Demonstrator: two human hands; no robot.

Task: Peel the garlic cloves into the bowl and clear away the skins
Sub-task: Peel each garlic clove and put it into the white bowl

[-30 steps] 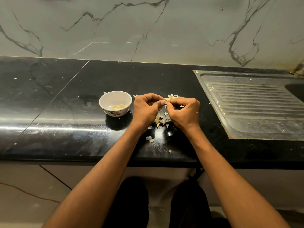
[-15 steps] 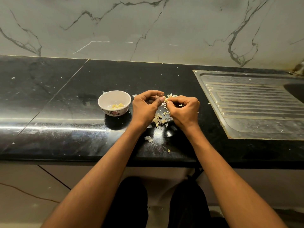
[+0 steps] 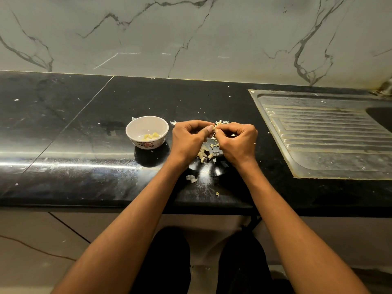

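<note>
A small white bowl (image 3: 135, 128) with a flower pattern stands on the black counter and holds a few peeled yellowish cloves (image 3: 151, 136). Just right of it, my left hand (image 3: 187, 140) and my right hand (image 3: 238, 143) meet fingertip to fingertip above the counter. Both pinch one small garlic clove (image 3: 214, 128), mostly hidden by the fingers. Below and between the hands lies a heap of unpeeled cloves and papery skins (image 3: 204, 154). More skins (image 3: 220, 122) lie just behind the fingers, and one loose skin (image 3: 191, 178) lies nearer the counter's front edge.
A steel sink drainboard (image 3: 322, 134) is set into the counter at the right, with the basin's corner (image 3: 379, 115) at the far right. A marble wall (image 3: 191, 35) rises behind. The counter's front edge (image 3: 106, 203) runs above my knees.
Both hands stay together over the pile, with the fingertips shifting slightly on the clove. Nothing else has moved.
</note>
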